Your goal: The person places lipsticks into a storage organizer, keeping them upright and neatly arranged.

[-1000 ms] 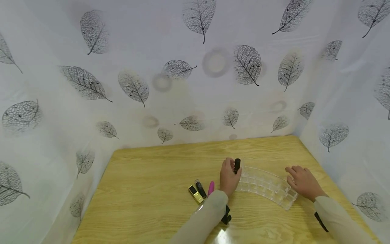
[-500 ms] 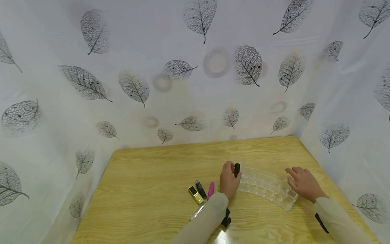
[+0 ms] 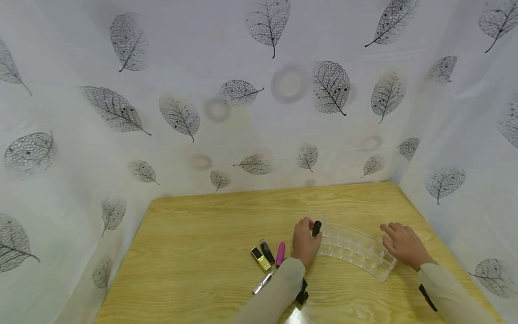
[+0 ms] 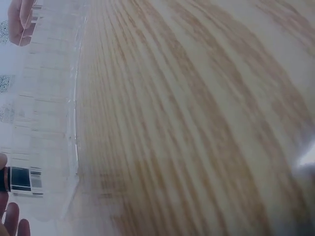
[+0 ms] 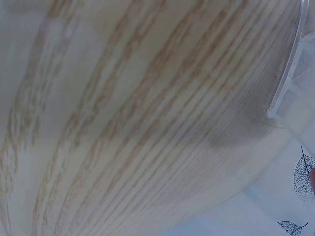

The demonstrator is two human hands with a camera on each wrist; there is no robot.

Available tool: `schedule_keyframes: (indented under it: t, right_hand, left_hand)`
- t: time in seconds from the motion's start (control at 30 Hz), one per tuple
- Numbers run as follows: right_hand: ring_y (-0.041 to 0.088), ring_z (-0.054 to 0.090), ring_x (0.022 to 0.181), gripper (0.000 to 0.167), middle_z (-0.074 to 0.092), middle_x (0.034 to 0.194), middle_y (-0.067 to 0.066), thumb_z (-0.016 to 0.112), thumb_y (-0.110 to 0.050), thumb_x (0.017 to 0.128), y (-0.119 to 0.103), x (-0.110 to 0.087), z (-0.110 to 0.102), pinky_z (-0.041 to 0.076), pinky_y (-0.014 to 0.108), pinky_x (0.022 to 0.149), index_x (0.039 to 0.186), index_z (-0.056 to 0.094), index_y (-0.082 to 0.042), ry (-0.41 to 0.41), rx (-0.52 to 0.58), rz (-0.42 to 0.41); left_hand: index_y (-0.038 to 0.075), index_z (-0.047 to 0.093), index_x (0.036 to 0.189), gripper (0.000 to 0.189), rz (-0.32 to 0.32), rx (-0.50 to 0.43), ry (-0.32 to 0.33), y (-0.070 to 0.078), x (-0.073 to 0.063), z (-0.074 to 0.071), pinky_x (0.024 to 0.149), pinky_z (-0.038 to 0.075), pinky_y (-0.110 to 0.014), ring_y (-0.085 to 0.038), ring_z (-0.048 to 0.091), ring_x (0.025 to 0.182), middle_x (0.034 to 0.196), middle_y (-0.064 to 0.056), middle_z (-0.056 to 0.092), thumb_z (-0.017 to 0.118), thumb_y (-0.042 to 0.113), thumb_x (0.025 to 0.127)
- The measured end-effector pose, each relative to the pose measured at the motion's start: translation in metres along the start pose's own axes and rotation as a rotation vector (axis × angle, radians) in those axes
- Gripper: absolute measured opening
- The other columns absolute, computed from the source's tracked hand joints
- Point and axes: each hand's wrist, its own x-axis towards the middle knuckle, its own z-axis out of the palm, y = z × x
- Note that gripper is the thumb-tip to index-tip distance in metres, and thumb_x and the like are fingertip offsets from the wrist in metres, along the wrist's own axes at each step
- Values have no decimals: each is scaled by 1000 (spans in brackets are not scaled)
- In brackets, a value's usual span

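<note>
My left hand (image 3: pixel 305 240) pinches a black lipstick tube (image 3: pixel 317 228) at the left end of a clear curved lipstick organizer (image 3: pixel 352 245). In the left wrist view the tube's lower part (image 4: pixel 20 179) shows through a clear compartment wall. The fingers (image 4: pixel 11 219) of that hand appear at the edge of this view. My right hand (image 3: pixel 406 245) is at the organizer's right end with relaxed fingers and nothing in its grasp; whether it touches the plastic I cannot tell. The right wrist view shows the organizer's corner (image 5: pixel 273 112) and only a sliver of a fingertip.
Left of my left arm lie a gold tube (image 3: pixel 260 258), a black tube with a clear end (image 3: pixel 266 252), a magenta tube (image 3: pixel 280 254) and a silver tube (image 3: pixel 263 282). Wood-grain table (image 3: pixel 194 252) surrounds them. A leaf-patterned white sheet (image 3: pixel 182 153) encloses the back and sides.
My left hand has lowered slightly with the black lipstick tube, which sits lower at the organizer's left end. The right hand has stayed almost still.
</note>
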Motion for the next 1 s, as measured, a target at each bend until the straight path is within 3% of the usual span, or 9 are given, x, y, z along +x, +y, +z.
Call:
schedule_keyframes:
  t: [0.23, 0.37, 0.57, 0.8, 1.0]
  right_hand:
    - [31, 58, 80, 28, 61, 88, 13, 64, -9, 77, 1, -1, 2, 45, 51, 67, 104, 62, 1, 7, 9, 1]
    - [32, 58, 82, 28, 61, 89, 14, 64, -9, 78, 0, -1, 1, 45, 51, 68, 104, 62, 1, 1, 13, 11]
    - [33, 58, 83, 28, 62, 90, 14, 63, -9, 79, -2, -1, -1, 45, 52, 69, 105, 62, 1, -5, 20, 21]
    - [34, 58, 83, 28, 62, 90, 15, 63, -10, 79, -2, 0, 0, 45, 53, 70, 105, 62, 1, 0, 16, 17]
    - [35, 58, 84, 28, 62, 91, 16, 63, -9, 79, -2, -1, -2, 45, 53, 70, 105, 62, 1, 4, 19, 20]
  left_hand:
    - [19, 63, 81, 25, -88, 51, 17, 3, -4, -4, 68, 44, -24, -9, 54, 71, 76, 7, 63, 83, 28, 69]
    - [20, 67, 82, 23, -151, 30, 5, 5, -5, -6, 66, 43, -25, -8, 54, 71, 78, 9, 67, 83, 29, 68]
    - [20, 71, 84, 25, -176, -15, 46, 3, -9, -5, 66, 43, -24, -8, 55, 71, 80, 7, 70, 85, 27, 65]
    - [19, 70, 92, 31, -233, -135, 75, 6, -12, -6, 68, 47, -24, -9, 58, 77, 86, 8, 68, 85, 23, 65]
    - [13, 65, 99, 36, -264, -286, 69, 10, -14, -11, 74, 49, -29, -18, 60, 87, 94, 0, 66, 82, 18, 69]
